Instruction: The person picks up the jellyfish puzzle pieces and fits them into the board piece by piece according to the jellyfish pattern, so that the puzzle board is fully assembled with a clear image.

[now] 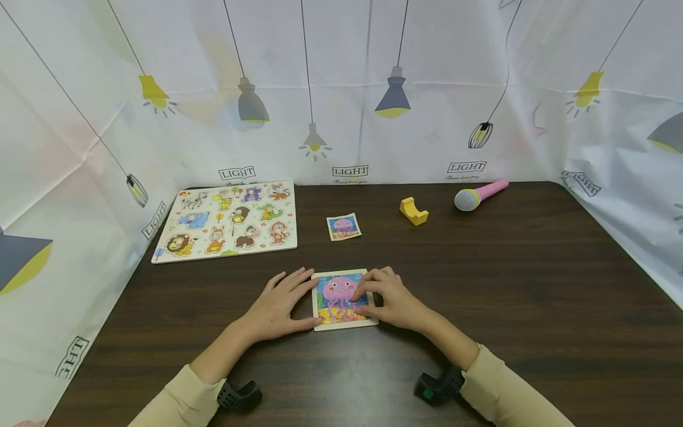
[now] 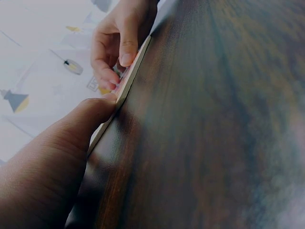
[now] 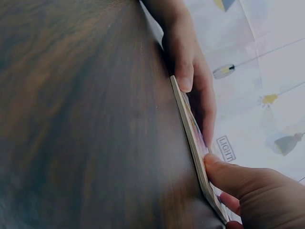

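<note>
A small framed jigsaw puzzle [image 1: 340, 290] with a pink jellyfish picture lies flat on the dark wooden table. My left hand [image 1: 283, 302] rests along its left side, fingers stretched out, index fingertip at the upper corner and thumb at the lower one. Over the right part of the picture my right hand [image 1: 392, 299] bends its fingers, their tips and the thumb touching the surface close together. I cannot tell whether they pinch a piece. In the left wrist view the puzzle's pale edge [image 2: 136, 67] shows side-on, with the right thumb [image 2: 127, 57] above it.
Behind the puzzle lies a small jellyfish picture card [image 1: 344, 227]. An animal puzzle board [image 1: 229, 222] sits at the back left. Toward the back right are a yellow curved block [image 1: 413, 212] and a pink toy microphone [image 1: 480, 194]. A white lamp-print cloth [image 1: 341, 89] hangs along the back.
</note>
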A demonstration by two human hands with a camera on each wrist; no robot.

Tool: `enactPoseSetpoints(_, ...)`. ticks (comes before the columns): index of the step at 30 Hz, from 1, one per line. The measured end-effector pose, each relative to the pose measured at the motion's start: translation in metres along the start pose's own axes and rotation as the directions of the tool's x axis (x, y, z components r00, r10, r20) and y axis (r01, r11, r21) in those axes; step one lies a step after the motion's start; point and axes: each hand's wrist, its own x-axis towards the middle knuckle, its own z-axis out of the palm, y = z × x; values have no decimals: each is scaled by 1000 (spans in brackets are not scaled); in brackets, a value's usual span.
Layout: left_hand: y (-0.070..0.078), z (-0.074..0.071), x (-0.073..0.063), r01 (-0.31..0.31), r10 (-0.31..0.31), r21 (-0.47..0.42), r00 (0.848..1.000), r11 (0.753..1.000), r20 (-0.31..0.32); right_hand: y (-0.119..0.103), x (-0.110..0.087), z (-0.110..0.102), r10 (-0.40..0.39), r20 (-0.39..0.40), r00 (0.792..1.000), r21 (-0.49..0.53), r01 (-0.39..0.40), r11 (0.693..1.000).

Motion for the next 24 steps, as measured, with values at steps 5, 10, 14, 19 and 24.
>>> enactPoseSetpoints(5,-1,0,0,-6,6,-4,1000,1000,-2,0,-1,2,19,-5,1000,-2,-19,1000)
enactPoseSetpoints(10,-2,2,-1,-5,5,5,1000,1000,1,0,-1,4,16,-16,1000,-7,-16,1000)
enactPoseSetpoints(14,-3,2,-2,0,0,1,1000,1000,11,0,1,5,24,-20,1000,8,-24,1000)
enactPoseSetpoints(19,-6,-1,-1,5,-5,-9,1000,1000,23,-1,4,5,30,-26,999,24,-30,999)
enactPoseSetpoints(24,-8,-3,2,19,-18,-55,999,998,30,-2,5,-1,6,-61,998,11,-5,1000)
